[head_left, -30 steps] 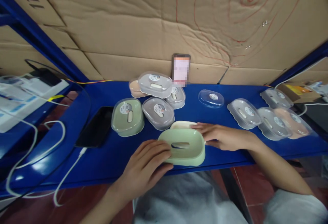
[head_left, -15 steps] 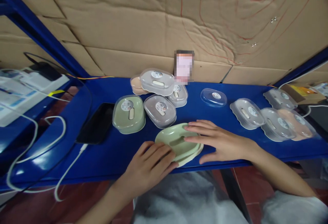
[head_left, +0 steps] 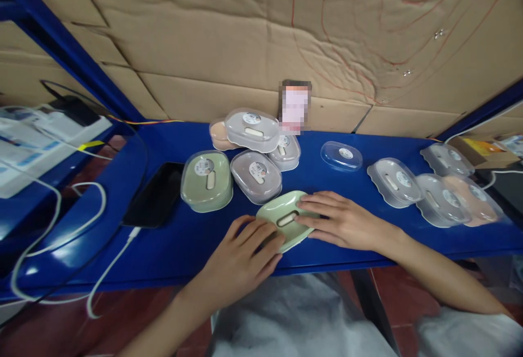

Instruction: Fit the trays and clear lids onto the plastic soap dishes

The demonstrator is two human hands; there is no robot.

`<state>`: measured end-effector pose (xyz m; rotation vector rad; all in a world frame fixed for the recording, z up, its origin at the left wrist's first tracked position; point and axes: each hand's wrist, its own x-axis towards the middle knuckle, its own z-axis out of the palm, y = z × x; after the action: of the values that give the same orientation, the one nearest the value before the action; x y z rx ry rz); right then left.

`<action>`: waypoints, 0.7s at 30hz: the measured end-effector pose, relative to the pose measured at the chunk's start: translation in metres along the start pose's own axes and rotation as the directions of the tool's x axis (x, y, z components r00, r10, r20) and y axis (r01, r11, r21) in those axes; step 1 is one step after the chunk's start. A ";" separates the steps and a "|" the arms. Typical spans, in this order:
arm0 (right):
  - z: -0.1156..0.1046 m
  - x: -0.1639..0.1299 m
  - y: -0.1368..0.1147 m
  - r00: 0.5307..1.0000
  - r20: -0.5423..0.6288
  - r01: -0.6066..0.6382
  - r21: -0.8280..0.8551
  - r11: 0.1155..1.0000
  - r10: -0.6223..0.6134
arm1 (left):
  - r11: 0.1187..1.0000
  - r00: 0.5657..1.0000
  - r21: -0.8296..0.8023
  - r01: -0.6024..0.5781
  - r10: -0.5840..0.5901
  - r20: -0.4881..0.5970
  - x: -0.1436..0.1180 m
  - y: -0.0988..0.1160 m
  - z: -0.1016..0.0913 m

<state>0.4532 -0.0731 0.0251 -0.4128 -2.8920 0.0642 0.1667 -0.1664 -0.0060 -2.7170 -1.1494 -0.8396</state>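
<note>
One green dish point(head_left: 291, 231) | pale bar point(head_left: 287, 218) in slot | left fingers point(head_left: 259, 230), right fingers point(head_left: 321, 210) clasping dish

Left forearm point(head_left: 175, 310) slants up and right from bottom edge. Left hand point(head_left: 247, 250) below frame center, palm down, fingers bent. Right forearm point(head_left: 437, 278) slants up and left from lower right. Right hand point(head_left: 349, 222) right of center, palm down, fingers straighter, pointing left. Hands near, apart.
</note>
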 end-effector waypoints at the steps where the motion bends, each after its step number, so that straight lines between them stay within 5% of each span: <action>1: 0.003 0.001 -0.002 1.000 -0.005 0.002 -0.047 0.999 -0.002 | 1.000 1.000 -0.008 0.010 -0.009 0.004 0.000 0.000 0.000; 6: 0.005 0.002 0.001 0.999 -0.028 0.038 -0.024 0.999 -0.039 | 0.998 0.998 -0.044 0.049 -0.048 0.030 0.000 -0.002 0.001; 9: -0.002 -0.004 0.026 0.986 -0.084 -0.143 0.046 0.989 0.147 | 0.997 0.998 -0.060 0.051 -0.050 0.025 0.000 -0.003 0.001; 11: -0.003 -0.012 0.047 0.901 -0.133 -0.417 -0.016 0.909 0.412 | 0.996 0.998 -0.071 0.054 -0.053 0.018 -0.001 -0.003 0.001; 13: 0.003 -0.020 0.065 0.742 -0.164 -0.668 -0.118 0.734 0.649 | 0.993 0.998 -0.099 0.067 -0.065 0.016 -0.002 -0.004 0.000; 16: 0.015 -0.029 0.080 0.556 -0.154 -0.822 -0.249 0.512 0.817 | 0.980 0.996 -0.177 0.092 -0.089 0.025 -0.004 -0.005 0.000; 18: 0.020 -0.032 0.083 0.555 -0.138 -0.818 -0.270 0.508 0.821 | 0.974 0.995 -0.206 0.098 -0.095 0.026 -0.006 -0.005 -0.001; 21: 0.019 -0.034 0.083 0.622 -0.116 -0.783 -0.128 0.609 0.775 | 0.975 0.996 -0.199 0.094 -0.092 0.022 -0.008 -0.005 -0.002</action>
<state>0.5031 -0.0032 -0.0065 -1.6629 -2.4231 -0.0537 0.1574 -0.1684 -0.0095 -2.8487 -1.2684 -1.0037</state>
